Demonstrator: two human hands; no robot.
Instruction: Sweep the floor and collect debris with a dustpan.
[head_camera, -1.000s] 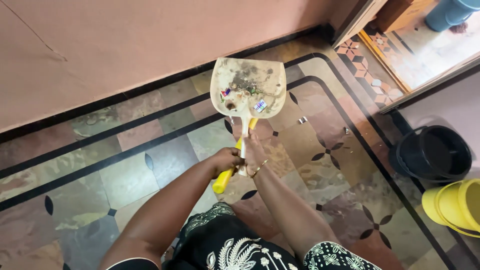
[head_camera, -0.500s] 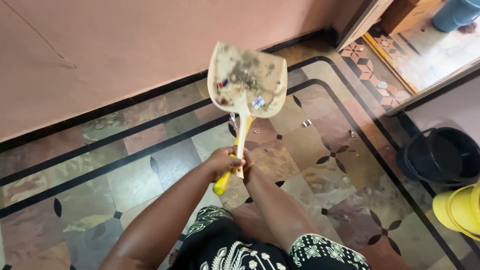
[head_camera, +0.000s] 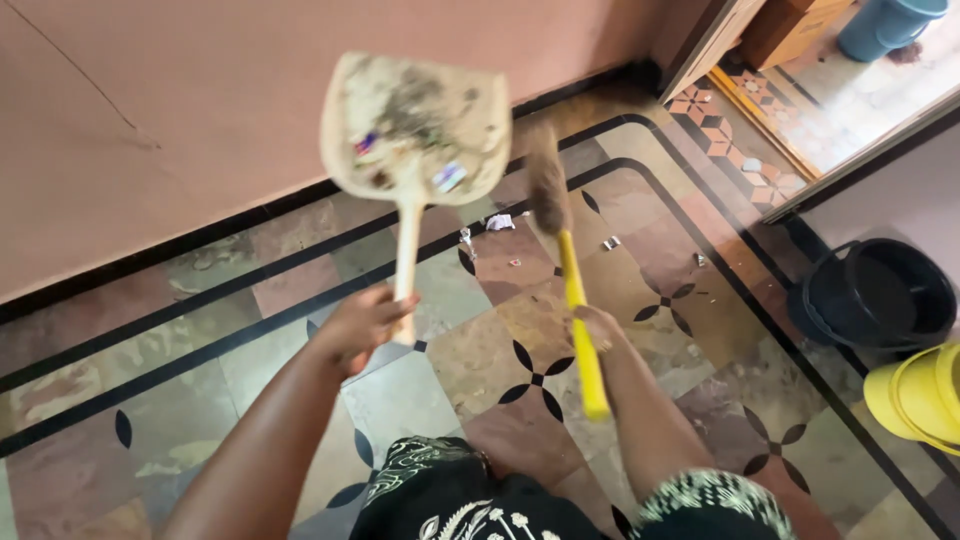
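Observation:
My left hand (head_camera: 362, 322) grips the handle of a cream dustpan (head_camera: 415, 125), lifted over the patterned tile floor (head_camera: 480, 370) and blurred; dirt and small scraps of litter lie in its pan. My right hand (head_camera: 598, 328) holds a hand broom by its yellow handle (head_camera: 579, 320), brown bristles (head_camera: 546, 185) pointing away toward the wall. A few bits of litter (head_camera: 499, 222) lie on the tiles between dustpan and broom.
A pink wall (head_camera: 200, 120) with a dark skirting runs along the far side. A black bucket (head_camera: 880, 295) and a yellow bucket (head_camera: 920, 395) stand at the right. A doorway (head_camera: 800, 110) opens at the upper right, with a blue container beyond.
The two hands, held together a second ago, have come apart. The dustpan moved left and up with the left hand; the broom swung right with the right hand, bristles now showing.

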